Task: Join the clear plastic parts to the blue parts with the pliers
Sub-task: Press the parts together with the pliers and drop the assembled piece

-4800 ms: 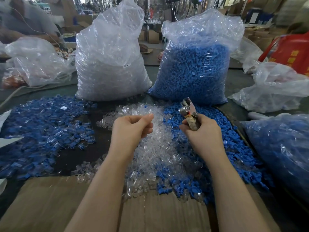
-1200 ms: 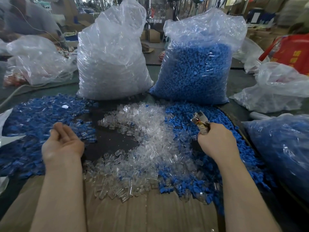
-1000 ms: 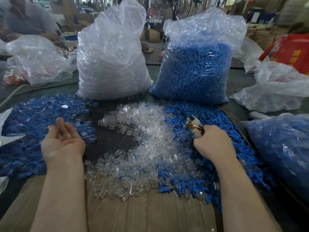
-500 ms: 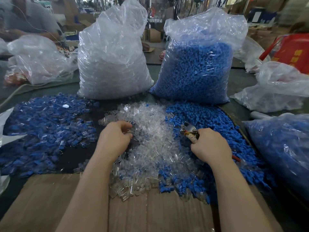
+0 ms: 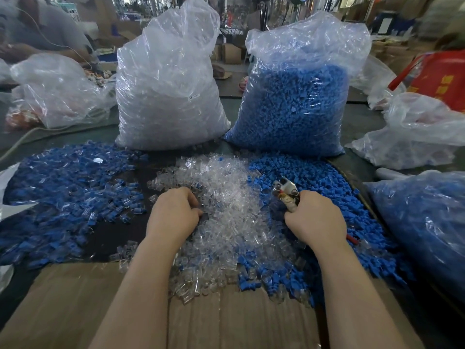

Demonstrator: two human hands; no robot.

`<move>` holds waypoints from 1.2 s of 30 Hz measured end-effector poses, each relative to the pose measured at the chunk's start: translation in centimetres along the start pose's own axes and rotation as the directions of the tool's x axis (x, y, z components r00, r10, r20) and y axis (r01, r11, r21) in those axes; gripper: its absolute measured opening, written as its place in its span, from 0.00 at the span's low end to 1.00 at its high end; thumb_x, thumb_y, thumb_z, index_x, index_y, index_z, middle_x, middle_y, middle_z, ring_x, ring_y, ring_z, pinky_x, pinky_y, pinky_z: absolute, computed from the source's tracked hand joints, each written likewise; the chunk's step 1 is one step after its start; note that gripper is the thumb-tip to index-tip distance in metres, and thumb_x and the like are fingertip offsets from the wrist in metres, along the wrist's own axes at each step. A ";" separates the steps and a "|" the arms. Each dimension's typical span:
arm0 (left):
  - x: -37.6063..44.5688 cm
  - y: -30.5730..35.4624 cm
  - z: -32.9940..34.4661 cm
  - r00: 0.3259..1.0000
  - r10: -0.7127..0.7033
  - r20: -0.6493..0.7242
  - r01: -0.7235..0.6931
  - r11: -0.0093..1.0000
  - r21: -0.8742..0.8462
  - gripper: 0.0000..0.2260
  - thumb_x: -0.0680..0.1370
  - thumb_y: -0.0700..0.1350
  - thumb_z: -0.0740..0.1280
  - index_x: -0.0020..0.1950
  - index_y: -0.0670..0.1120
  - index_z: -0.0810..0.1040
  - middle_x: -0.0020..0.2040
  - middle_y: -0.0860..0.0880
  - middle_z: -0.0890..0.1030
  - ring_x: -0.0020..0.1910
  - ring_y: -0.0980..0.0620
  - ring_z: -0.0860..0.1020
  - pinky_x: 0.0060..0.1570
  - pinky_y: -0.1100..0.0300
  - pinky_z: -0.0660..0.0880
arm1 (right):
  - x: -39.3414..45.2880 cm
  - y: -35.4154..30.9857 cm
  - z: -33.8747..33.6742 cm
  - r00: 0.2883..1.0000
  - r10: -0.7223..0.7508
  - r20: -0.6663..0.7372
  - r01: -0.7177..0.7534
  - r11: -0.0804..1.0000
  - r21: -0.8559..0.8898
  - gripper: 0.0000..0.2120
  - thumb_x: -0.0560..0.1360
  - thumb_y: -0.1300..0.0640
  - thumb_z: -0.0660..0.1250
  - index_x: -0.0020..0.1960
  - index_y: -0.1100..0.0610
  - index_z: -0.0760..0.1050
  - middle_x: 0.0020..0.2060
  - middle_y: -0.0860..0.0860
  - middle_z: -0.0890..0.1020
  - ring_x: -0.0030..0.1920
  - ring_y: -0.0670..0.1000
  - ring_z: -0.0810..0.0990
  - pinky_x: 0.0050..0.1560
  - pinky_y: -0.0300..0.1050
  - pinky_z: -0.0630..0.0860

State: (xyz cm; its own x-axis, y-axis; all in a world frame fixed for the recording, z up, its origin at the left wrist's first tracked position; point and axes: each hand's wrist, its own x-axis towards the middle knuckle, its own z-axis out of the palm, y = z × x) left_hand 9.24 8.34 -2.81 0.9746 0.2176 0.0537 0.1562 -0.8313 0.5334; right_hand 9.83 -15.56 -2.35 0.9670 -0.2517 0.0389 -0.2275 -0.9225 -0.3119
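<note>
A heap of loose clear plastic parts [image 5: 226, 217] lies in the middle of the table, with a heap of loose blue parts [image 5: 314, 182] along its right side. My left hand [image 5: 173, 215] lies on the clear heap's left edge, fingers curled down into the parts; whether it holds one is hidden. My right hand [image 5: 314, 220] grips the pliers [image 5: 286, 191], whose metal jaws point up and left over the blue heap. To the left spreads a pile of joined blue and clear pieces [image 5: 68, 192].
Two tall plastic sacks stand behind the heaps, one of clear parts [image 5: 168, 96] and one of blue parts [image 5: 294, 102]. A bag of blue pieces [image 5: 422, 222] sits at the right. Cardboard [image 5: 75, 311] covers the near table edge. A person [image 5: 42, 28] sits at the far left.
My left hand swung from the joined pile, palm up and open, over to the clear heap and curled its fingers into it. My right hand with the pliers dropped lower onto the blue parts.
</note>
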 end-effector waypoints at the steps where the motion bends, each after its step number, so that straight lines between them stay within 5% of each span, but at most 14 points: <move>1: 0.0 0.1 0.0 1.000 -0.004 -0.010 0.003 0.998 -0.059 0.04 0.75 0.43 0.72 0.44 0.50 0.78 0.44 0.52 0.79 0.44 0.54 0.77 0.42 0.58 0.74 | 0.1 0.0 0.0 1.000 0.002 -0.021 -0.001 1.000 0.009 0.14 0.75 0.51 0.67 0.38 0.52 0.64 0.34 0.50 0.72 0.32 0.50 0.69 0.27 0.43 0.58; 5: -0.1 0.9 -0.5 0.998 -0.008 -0.064 -0.016 0.931 -0.365 0.05 0.75 0.43 0.72 0.45 0.54 0.82 0.41 0.57 0.82 0.42 0.59 0.79 0.37 0.67 0.72 | 0.5 -0.1 -0.2 0.997 -0.009 -0.079 0.023 0.985 0.174 0.08 0.74 0.52 0.67 0.41 0.53 0.70 0.35 0.50 0.76 0.34 0.51 0.73 0.30 0.44 0.64; 10: -0.8 3.5 -1.1 0.999 0.028 0.036 0.008 0.677 -0.736 0.05 0.73 0.41 0.75 0.44 0.51 0.84 0.40 0.53 0.85 0.43 0.55 0.83 0.47 0.61 0.79 | 0.2 -0.8 -0.9 0.990 -0.088 -0.108 0.135 0.803 0.581 0.04 0.74 0.55 0.71 0.47 0.48 0.80 0.41 0.45 0.82 0.43 0.51 0.80 0.48 0.51 0.78; 17: -2.0 6.7 0.4 0.999 -0.023 0.025 0.033 0.462 -0.886 0.04 0.72 0.37 0.75 0.42 0.45 0.84 0.33 0.54 0.83 0.32 0.62 0.78 0.34 0.71 0.74 | -1.1 -2.0 -1.5 0.962 -0.202 -0.182 0.262 0.509 0.820 0.09 0.76 0.63 0.69 0.45 0.49 0.82 0.30 0.39 0.81 0.26 0.38 0.73 0.27 0.29 0.68; 20: -2.2 7.2 0.7 0.999 -0.046 0.016 0.033 0.402 -0.915 0.04 0.73 0.37 0.74 0.43 0.44 0.83 0.33 0.51 0.83 0.34 0.56 0.81 0.35 0.67 0.77 | -1.4 -2.6 -1.7 0.944 -0.248 -0.217 0.313 0.469 0.826 0.09 0.77 0.63 0.69 0.46 0.50 0.81 0.34 0.38 0.82 0.30 0.36 0.76 0.31 0.27 0.70; 27: -2.5 7.6 0.7 0.999 -0.035 0.026 0.037 0.382 -0.923 0.04 0.74 0.35 0.73 0.43 0.43 0.82 0.34 0.47 0.85 0.37 0.51 0.85 0.35 0.64 0.78 | -1.5 -3.4 -1.5 0.927 -0.237 -0.290 0.371 0.484 0.792 0.11 0.74 0.62 0.72 0.42 0.46 0.78 0.39 0.38 0.83 0.40 0.38 0.80 0.42 0.29 0.75; 32: -2.8 8.0 0.8 1.000 -0.008 -0.011 -0.007 0.433 -0.901 0.04 0.73 0.35 0.74 0.41 0.43 0.83 0.34 0.47 0.85 0.37 0.51 0.85 0.36 0.64 0.79 | -1.6 -3.4 -1.1 0.924 -0.201 -0.324 0.380 0.552 0.742 0.03 0.74 0.58 0.73 0.45 0.54 0.79 0.38 0.48 0.83 0.41 0.49 0.82 0.47 0.56 0.80; 36: -3.0 8.4 1.0 0.996 0.015 -0.083 -0.079 0.496 -0.865 0.06 0.72 0.36 0.75 0.40 0.46 0.84 0.35 0.47 0.85 0.39 0.49 0.85 0.40 0.57 0.81 | -1.7 -3.6 -1.1 0.918 -0.181 -0.353 0.392 0.549 0.738 0.03 0.74 0.57 0.72 0.44 0.53 0.78 0.36 0.49 0.83 0.40 0.51 0.82 0.46 0.59 0.79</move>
State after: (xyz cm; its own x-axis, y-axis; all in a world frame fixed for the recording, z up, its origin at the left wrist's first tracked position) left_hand 7.78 0.24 0.65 0.9600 0.2473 0.1315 -0.1389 0.0128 0.9902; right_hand 8.87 -12.13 -0.29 0.8885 -0.1676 0.4271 0.3385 -0.3889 -0.8568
